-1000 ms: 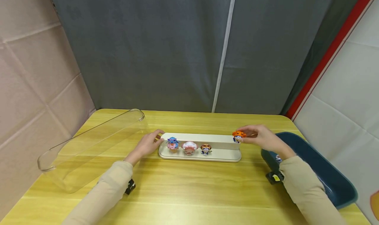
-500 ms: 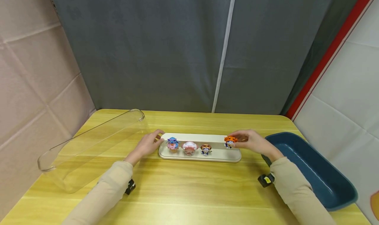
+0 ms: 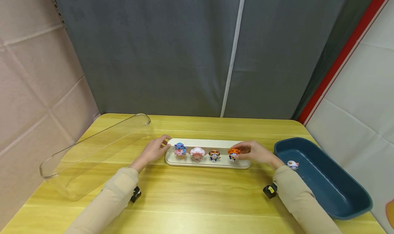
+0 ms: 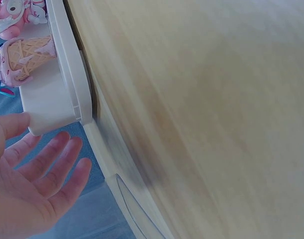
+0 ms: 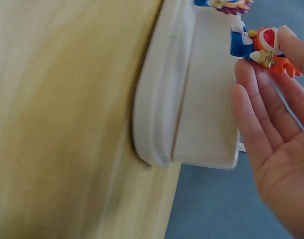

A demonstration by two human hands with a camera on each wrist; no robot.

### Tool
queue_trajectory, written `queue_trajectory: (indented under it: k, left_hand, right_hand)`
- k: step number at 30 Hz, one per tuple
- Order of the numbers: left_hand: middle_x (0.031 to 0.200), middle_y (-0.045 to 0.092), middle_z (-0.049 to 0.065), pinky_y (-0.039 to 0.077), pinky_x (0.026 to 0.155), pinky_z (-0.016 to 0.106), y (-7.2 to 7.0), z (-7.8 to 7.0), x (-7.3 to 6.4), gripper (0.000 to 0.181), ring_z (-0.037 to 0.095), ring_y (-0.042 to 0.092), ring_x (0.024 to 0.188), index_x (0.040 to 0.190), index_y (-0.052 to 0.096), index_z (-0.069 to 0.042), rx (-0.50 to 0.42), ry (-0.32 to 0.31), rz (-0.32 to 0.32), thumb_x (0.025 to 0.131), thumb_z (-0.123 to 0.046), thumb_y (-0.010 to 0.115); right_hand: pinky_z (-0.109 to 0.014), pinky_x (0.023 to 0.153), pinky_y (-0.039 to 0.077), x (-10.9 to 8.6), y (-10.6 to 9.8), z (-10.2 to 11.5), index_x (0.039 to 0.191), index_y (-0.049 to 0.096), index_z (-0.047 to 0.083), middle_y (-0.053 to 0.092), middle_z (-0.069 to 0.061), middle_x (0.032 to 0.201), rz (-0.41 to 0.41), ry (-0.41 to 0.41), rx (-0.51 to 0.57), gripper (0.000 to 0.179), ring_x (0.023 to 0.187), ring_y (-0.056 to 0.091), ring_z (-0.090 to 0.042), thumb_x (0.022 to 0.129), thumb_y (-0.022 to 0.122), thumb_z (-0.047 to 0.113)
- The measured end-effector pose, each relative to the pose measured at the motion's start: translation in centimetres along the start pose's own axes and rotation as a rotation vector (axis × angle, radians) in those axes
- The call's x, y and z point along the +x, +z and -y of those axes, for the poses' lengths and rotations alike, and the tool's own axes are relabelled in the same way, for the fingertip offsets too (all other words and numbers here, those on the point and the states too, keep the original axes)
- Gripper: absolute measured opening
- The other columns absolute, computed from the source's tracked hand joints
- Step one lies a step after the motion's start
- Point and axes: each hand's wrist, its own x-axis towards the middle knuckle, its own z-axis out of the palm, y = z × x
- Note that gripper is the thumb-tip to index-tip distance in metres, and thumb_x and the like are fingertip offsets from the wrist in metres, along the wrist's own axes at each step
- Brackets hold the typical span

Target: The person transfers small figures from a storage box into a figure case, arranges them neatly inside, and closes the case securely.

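Note:
A cream two-step display base (image 3: 227,163) lies on the wooden table with several small figurines in a row on its lower step. My right hand (image 3: 255,152) pinches an orange-hatted figurine (image 3: 233,154) between thumb and fingers, upright over the right part of that step. To its left stand a brown-hatted figurine (image 3: 213,156), a white-and-pink one (image 3: 197,154) and a blue-and-pink one on an ice-cream cone (image 3: 180,151). At the base's left end my left hand (image 3: 151,154) rests its thumb and index fingertips at the corner, the other fingers (image 4: 67,164) loosely spread.
A long clear plastic cover (image 3: 92,152) lies slanted on the left of the table (image 3: 184,203). On the right stands a dark blue tub (image 3: 347,206) with a small white figurine (image 3: 292,165) inside. A grey curtain (image 3: 154,56) hangs behind the table.
My right hand has carried the orange-hatted figurine left and down, from the base's right end onto its lower step. The white figurine in the tub has come into full view. My left hand stays put.

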Motion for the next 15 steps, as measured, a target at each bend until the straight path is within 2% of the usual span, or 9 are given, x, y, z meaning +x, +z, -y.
queue_trajectory:
  k: [8,15]
  left_hand:
    - [0.100,0.060,0.014,0.045,0.074,0.043,0.0,0.0,0.0,0.028,0.026,0.059,0.084,0.115,0.052,-0.008,0.002,0.009,0.001,0.089,-0.019,0.053]
    - [0.099,0.060,0.014,0.045,0.073,0.043,0.0,0.0,0.0,0.027,0.026,0.059,0.084,0.114,0.052,-0.008,0.008,0.007,0.001,0.089,-0.019,0.053]
  right_hand:
    - [-0.028,0.071,0.047,-0.1,0.9,1.3,0.108,0.059,-0.002,0.060,-0.012,0.100,-0.016,-0.046,-0.061,0.031,0.085,0.058,-0.023,0.080,0.065,0.009]
    - [-0.026,0.071,0.047,0.5,1.6,-0.4,0.109,0.060,0.002,0.061,-0.006,0.099,-0.019,-0.018,-0.076,0.036,0.083,0.058,-0.016,0.079,0.067,0.019]
